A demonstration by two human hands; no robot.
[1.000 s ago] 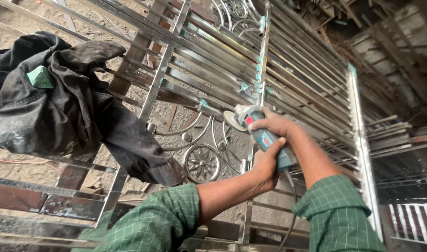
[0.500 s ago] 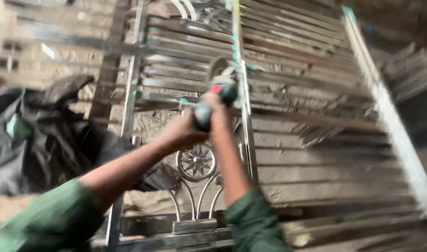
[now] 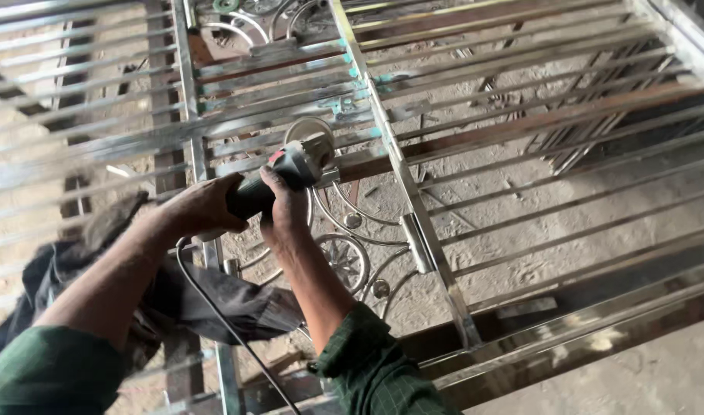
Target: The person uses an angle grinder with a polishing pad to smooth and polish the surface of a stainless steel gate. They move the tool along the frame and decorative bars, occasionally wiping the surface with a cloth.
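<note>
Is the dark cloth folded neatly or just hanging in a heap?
Hanging in a heap: the dark cloth droops crumpled over the metal gate's bars, with no neat folds.

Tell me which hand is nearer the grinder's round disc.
Right. The right hand grips the angle grinder at its head, just below the disc. The left hand holds the rear of the body, farther back where the black cord leaves.

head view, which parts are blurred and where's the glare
Head view: the left-edge bars of the steel gate are smeared by motion blur, the dark cloth is soft; the hands and angle grinder stay fairly sharp; glare streaks the polished rail at lower right.
</note>
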